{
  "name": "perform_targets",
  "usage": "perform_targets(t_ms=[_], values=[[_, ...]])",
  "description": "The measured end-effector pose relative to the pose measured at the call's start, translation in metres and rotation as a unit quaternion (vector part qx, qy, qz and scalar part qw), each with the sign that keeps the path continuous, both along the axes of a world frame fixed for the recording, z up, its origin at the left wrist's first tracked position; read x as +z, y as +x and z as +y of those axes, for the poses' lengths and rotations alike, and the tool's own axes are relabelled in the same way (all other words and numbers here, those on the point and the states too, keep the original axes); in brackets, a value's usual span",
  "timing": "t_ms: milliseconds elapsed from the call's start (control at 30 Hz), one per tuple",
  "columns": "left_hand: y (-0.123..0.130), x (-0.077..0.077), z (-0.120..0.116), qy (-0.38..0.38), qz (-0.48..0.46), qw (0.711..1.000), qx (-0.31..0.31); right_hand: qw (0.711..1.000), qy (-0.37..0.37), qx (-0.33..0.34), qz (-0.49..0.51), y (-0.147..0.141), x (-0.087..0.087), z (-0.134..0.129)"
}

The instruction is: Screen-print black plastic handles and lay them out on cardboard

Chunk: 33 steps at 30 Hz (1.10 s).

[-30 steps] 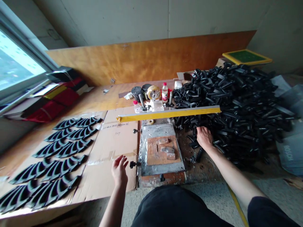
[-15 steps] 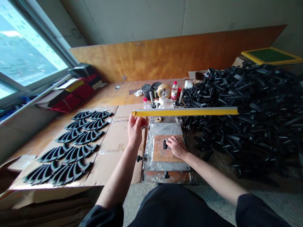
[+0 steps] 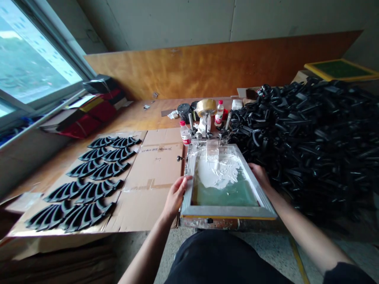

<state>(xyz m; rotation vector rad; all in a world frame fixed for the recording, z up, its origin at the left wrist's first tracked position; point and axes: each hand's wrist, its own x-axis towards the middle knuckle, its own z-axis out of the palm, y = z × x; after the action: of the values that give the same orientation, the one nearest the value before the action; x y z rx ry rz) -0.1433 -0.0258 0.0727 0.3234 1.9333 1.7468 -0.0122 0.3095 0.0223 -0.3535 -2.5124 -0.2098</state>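
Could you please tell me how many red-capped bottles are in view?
2: one red-capped bottle stands just beyond the far left corner of the screen frame; the other stands farther back, right of the tape roll. More may be hidden behind the black parts.

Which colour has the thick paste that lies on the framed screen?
The paste is white; it shows best in the head view.

One head-worn camera looked forward and down past the person's torso [image 3: 219,262]; the left hand [image 3: 175,193] and right hand [image 3: 261,176] were near, the bench [image 3: 139,120] ahead, the wall [image 3: 177,23] farthest.
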Motion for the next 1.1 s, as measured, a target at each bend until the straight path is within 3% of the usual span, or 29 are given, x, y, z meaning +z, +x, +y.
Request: perform_targets(t_ms=[67,133,267,367,467,533,633,767,867,967,1100], values=[[0.007,-0.032,-0.005,-0.023,-0.013,0.999,-0.021,0.996,-0.090,-0.017,0.015,-0.013,0.016,0.009],[0.009,-0.060,-0.005,-0.053,-0.003,0.998,-0.024,0.988,-0.153,0.020,0.015,-0.041,0.032,-0.004],[0.007,-0.090,0.001,-0.110,0.024,0.993,-0.021,0.966,-0.191,0.129,-0.116,-0.101,0.050,-0.052],[0.005,-0.095,0.002,-0.118,0.032,0.992,-0.032,0.946,-0.177,0.130,-0.238,-0.116,0.047,-0.072],[0.004,-0.096,0.001,-0.119,0.033,0.992,-0.030,0.940,-0.152,0.150,-0.267,-0.099,0.037,-0.085],[0.004,-0.097,0.001,-0.120,0.030,0.992,-0.028,0.933,-0.121,0.205,-0.268,-0.077,0.032,-0.093],[0.003,-0.099,0.000,-0.122,0.028,0.992,-0.030,0.901,-0.084,0.311,-0.289,-0.048,0.034,-0.099],[0.002,-0.100,-0.001,-0.122,0.026,0.992,-0.033,0.862,-0.110,0.377,-0.320,-0.044,0.047,-0.090],[0.001,-0.100,-0.001,-0.122,0.025,0.991,-0.037,0.887,-0.146,0.334,-0.281,-0.053,0.045,-0.089],[0.000,-0.102,0.000,-0.121,0.027,0.992,-0.035,0.917,-0.124,0.302,-0.229,-0.047,0.030,-0.096],[0.000,-0.102,0.001,-0.112,0.011,0.993,-0.028,0.904,-0.151,0.326,-0.233,-0.037,0.020,-0.102]])
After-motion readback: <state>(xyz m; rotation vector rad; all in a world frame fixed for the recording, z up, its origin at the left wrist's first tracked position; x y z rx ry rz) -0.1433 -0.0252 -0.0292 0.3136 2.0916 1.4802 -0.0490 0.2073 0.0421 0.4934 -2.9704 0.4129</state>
